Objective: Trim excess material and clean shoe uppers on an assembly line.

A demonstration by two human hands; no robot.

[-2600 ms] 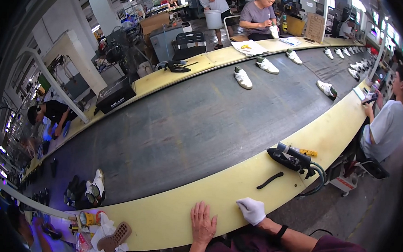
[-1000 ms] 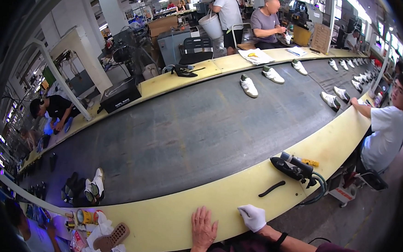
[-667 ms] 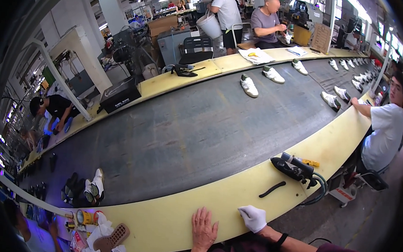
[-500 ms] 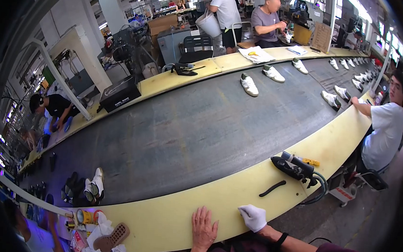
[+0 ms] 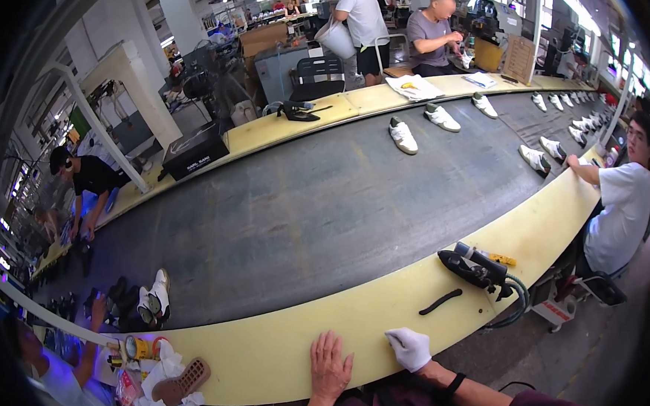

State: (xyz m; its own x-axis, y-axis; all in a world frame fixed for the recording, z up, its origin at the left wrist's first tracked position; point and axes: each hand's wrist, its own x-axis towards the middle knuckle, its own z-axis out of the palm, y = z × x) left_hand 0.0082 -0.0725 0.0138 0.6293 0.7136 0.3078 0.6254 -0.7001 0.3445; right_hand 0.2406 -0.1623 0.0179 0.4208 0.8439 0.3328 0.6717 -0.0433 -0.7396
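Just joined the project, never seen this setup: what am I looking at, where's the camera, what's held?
No machine here: these are a person's own hands, seen from the left of two fisheye cameras worn on the head, looking down. That lens bends straight edges.

The left hand is bare and lies flat on the pale yellow table, holding nothing visible. The right hand wears a white glove, fingers curled; whether it holds anything is hidden.

To the right lie a black iron-like tool, a yellow tool and a black curved strip; to the left, a brown shoe sole. Beyond is a dark surface bearing shoes.
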